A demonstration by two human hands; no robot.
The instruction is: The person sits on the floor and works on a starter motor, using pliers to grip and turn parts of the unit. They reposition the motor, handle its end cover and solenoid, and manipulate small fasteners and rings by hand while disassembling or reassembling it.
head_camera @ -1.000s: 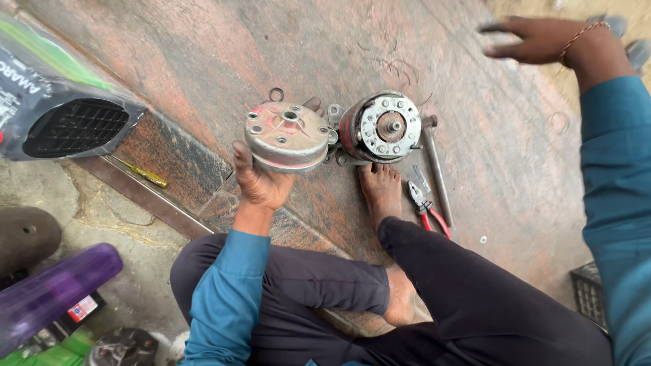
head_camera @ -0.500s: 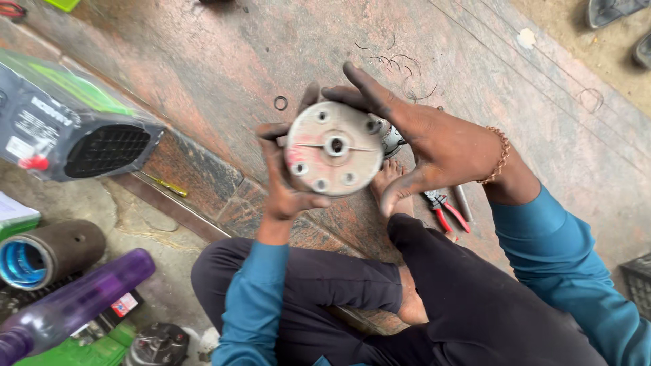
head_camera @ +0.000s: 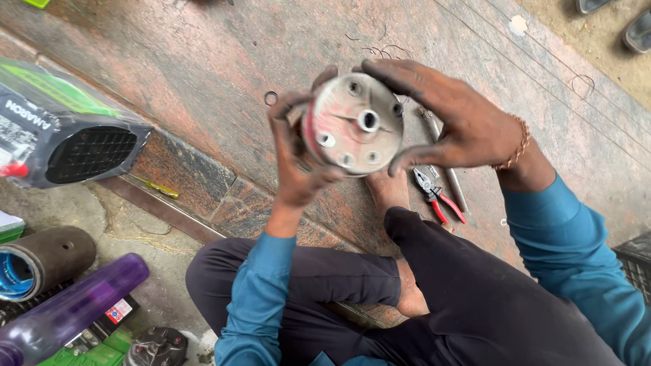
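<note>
Since 1 s earlier the round metal disc (head_camera: 354,123) had left the stone slab (head_camera: 203,61) and was raised toward the camera. Both hands were clamped on it: left hand (head_camera: 295,159) on its left rim, right hand (head_camera: 451,118) over its top and right edge. Judged: inspection of its bolt-hole face.

1 black package with green label (head_camera: 61,132) lay far left. 1 purple bottle (head_camera: 68,312) lay lower left. Red-handled pliers (head_camera: 437,193) lay beside the right foot.

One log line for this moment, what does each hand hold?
left hand: grips round metal disc part | right hand: grips same part | red-handled pliers: on stone slab
</note>
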